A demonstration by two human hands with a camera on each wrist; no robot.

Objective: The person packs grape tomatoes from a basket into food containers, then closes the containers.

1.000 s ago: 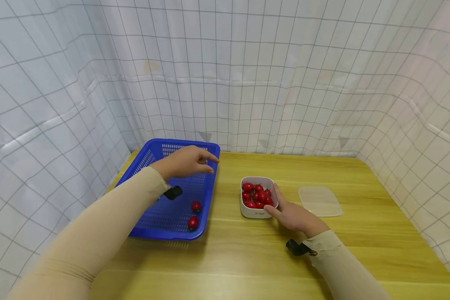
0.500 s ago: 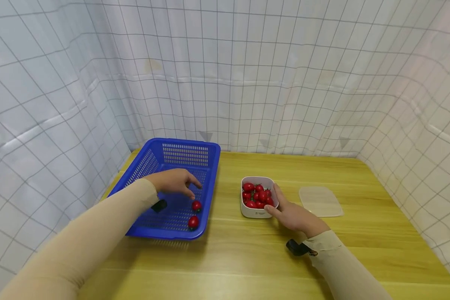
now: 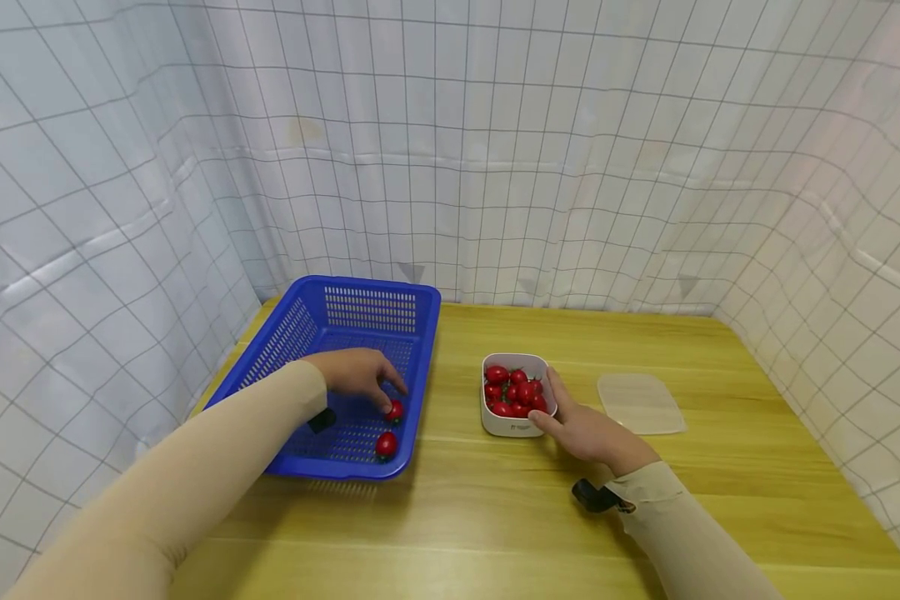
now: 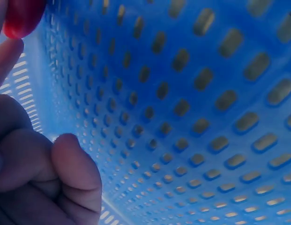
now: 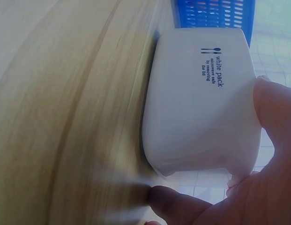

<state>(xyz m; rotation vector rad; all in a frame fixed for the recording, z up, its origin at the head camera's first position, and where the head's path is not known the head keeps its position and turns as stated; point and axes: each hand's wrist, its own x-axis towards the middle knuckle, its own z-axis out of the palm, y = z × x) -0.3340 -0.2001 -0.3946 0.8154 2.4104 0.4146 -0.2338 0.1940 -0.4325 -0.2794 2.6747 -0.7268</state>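
In the head view, my left hand [image 3: 352, 372] reaches down into a blue plastic basket [image 3: 429, 346], its thumb and a finger pinching a cherry tomato [image 3: 395, 413] near the right wall. The left wrist view has that tomato [image 4: 23, 16] at its upper left corner, between fingertips, with the other fingers curled below. A second cherry tomato [image 3: 386, 445] lies in the basket's near right corner. My right hand [image 3: 588, 429] grips the right side of a small white container [image 3: 512, 427], thumb on the rim. Several cherry tomatoes [image 3: 523, 392] fill it.
To the right of the container a translucent lid [image 3: 640, 402] lies flat on the wooden table [image 3: 457, 517]. White checked curtains [image 3: 495, 167] enclose the table's back and sides. The container stands apart from the basket, with bare tabletop between.
From above the basket's right side, my left hand has moved down and in, then onto the farther of the two tomatoes there. My right hand and the container have stayed in place.
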